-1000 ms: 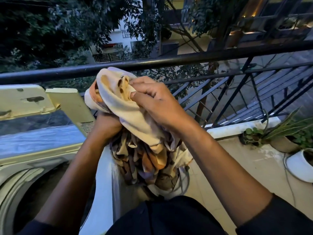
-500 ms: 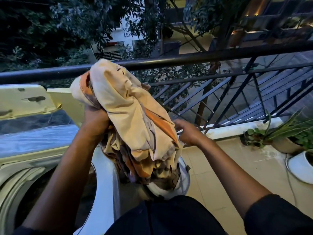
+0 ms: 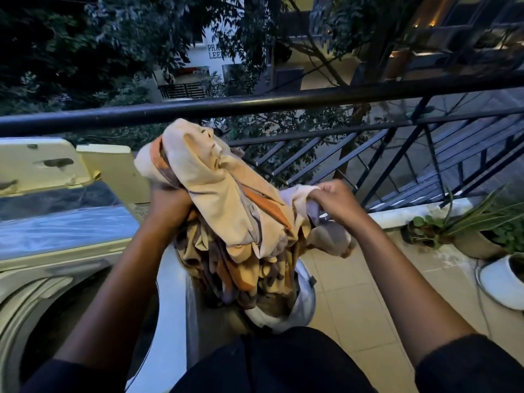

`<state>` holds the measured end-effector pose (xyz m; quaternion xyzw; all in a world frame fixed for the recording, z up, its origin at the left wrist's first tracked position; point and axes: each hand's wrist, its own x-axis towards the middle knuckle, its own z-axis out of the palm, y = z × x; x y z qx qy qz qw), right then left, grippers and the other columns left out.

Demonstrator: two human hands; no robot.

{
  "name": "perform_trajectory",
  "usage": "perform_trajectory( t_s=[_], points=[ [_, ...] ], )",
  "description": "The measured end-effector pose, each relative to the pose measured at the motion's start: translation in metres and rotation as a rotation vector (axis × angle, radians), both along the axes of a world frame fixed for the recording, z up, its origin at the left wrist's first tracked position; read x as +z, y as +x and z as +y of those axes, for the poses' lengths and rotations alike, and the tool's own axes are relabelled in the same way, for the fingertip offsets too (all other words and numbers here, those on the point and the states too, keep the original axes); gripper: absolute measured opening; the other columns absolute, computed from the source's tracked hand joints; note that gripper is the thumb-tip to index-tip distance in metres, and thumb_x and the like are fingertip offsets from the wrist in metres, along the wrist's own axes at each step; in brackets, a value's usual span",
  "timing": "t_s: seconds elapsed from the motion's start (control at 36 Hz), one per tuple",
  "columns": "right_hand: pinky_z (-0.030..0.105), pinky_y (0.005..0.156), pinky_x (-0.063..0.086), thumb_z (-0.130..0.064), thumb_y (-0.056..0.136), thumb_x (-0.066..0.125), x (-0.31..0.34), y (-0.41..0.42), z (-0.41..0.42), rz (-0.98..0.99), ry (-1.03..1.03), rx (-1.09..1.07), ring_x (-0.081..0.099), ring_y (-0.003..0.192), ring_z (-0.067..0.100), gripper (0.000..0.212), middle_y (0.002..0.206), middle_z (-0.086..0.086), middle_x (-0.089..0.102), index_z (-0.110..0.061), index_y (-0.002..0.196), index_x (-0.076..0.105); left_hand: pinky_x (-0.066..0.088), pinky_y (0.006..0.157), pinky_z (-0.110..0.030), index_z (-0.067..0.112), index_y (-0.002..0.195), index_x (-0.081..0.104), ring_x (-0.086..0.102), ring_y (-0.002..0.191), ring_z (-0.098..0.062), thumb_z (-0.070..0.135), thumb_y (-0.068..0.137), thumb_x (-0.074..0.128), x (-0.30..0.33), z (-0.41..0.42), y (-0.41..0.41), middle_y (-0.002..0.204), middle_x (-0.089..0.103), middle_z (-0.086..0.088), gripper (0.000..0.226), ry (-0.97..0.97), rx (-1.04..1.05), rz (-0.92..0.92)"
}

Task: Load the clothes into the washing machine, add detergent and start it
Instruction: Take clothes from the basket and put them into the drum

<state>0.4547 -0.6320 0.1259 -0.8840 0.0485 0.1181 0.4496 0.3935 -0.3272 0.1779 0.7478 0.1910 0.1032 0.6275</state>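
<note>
Clothes (image 3: 226, 211), a bundle of cream, orange and grey fabric, sit between my two hands in the head view, lifted above a white basket (image 3: 304, 296) from which the lower folds trail upward. My left hand (image 3: 167, 202) grips the bundle from beneath at its upper left, fingers buried in the cloth so I cannot see them; the top of the bundle bulges above that grip. My right hand (image 3: 337, 202) pinches a pale corner of fabric at the bundle's right side, fingers curled tight around it, with a loose flap hanging just below that grip. Left of and below my left forearm I see the washing machine (image 3: 71, 262), its round drum opening dark, its cream lid (image 3: 39, 163) raised behind it. A black railing (image 3: 283, 102) crosses beyond both hands. Right of my right forearm, well apart from the bundle, potted plants (image 3: 479, 228) stand on the tiled floor (image 3: 354, 293) beside a white pot (image 3: 502, 282). My dark sleeves fill the bottom edge.
</note>
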Motion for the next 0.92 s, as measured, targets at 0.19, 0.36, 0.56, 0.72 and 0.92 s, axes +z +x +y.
perform_trajectory(
  t_s=[0.19, 0.36, 0.56, 0.72, 0.92],
  points=[
    [0.019, 0.075, 0.047, -0.011, 0.096, 0.066, 0.083, -0.03, 0.02, -0.173, 0.415, 0.221, 0.063, 0.078, 0.008, 0.016, 0.084, 0.003, 0.072, -0.002, 0.093, 0.079, 0.045, 0.09, -0.03, 0.019, 0.109, 0.064, 0.062, 0.103, -0.014, 0.019, 0.066, 0.073, 0.0, -0.014, -0.008, 0.111, 0.068, -0.003, 0.044, -0.038, -0.011, -0.044],
    [0.028, 0.096, 0.05, -0.011, 0.096, 0.057, 0.102, -0.039, 0.044, -0.232, 0.882, 0.318, 0.066, 0.105, 0.012, 0.028, 0.11, -0.004, 0.072, -0.02, 0.104, 0.082, 0.048, 0.087, -0.029, 0.017, 0.112, 0.063, 0.063, 0.102, -0.015, 0.007, 0.08, 0.082, 0.004, -0.011, -0.006, 0.116, 0.068, -0.008, 0.038, 0.015, 0.003, -0.084],
    [0.035, 0.124, 0.033, -0.02, 0.105, 0.049, 0.085, -0.037, 0.098, -0.29, 0.63, 0.407, 0.045, 0.144, 0.02, 0.04, 0.144, 0.002, 0.053, -0.003, 0.139, 0.062, 0.055, 0.085, -0.028, 0.033, 0.096, 0.068, 0.068, 0.085, 0.01, 0.04, 0.051, 0.081, 0.012, -0.016, -0.003, 0.081, 0.074, 0.028, 0.048, -0.021, -0.195, -0.082],
    [0.044, 0.13, 0.018, -0.04, 0.106, 0.046, 0.076, -0.033, 0.115, -0.316, 0.511, 0.361, 0.024, 0.155, 0.007, 0.049, 0.164, -0.003, 0.031, -0.023, 0.151, 0.052, 0.054, 0.083, -0.02, 0.026, 0.11, 0.064, 0.07, 0.096, 0.005, 0.083, 0.037, 0.086, 0.019, -0.023, -0.01, 0.096, 0.077, 0.022, 0.095, -0.065, -0.405, -0.171],
    [0.048, 0.127, 0.025, -0.068, 0.102, 0.039, 0.075, -0.036, 0.117, 0.012, 0.791, 0.357, 0.04, 0.15, 0.015, 0.064, 0.16, -0.007, 0.046, -0.031, 0.154, 0.047, 0.056, 0.093, -0.028, 0.027, 0.103, 0.074, 0.073, 0.101, -0.003, 0.086, 0.036, 0.084, 0.017, -0.043, -0.013, 0.101, 0.078, 0.012, 0.089, -0.022, -0.244, -0.164]
  ],
)
